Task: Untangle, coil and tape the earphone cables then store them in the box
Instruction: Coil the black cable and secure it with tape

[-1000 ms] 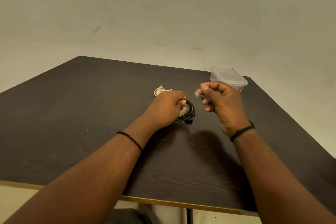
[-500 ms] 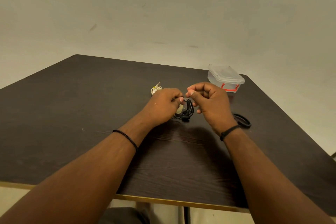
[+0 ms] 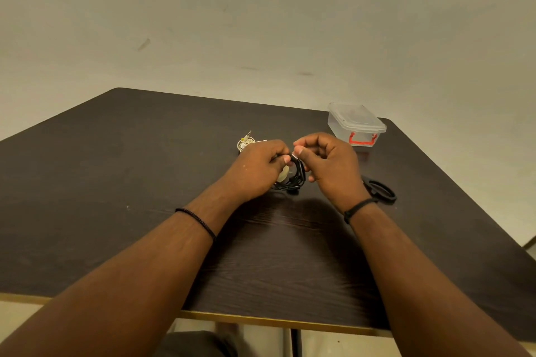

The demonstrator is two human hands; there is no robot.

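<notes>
A: Near edge — what is seen?
B: Dark table [image 3: 116,182]. Black cable coil [image 3: 294,180] is held mid-table: left hand [image 3: 258,171] curled around it, right hand [image 3: 327,165] pinching its top.
A: Beside that?
B: Black tape roll [image 3: 381,191] is lain right of the wrist.
A: Farther?
B: White earphones [image 3: 245,143] are seen behind the left hand; lidded box [image 3: 355,124] is placed at the far right corner.
</notes>
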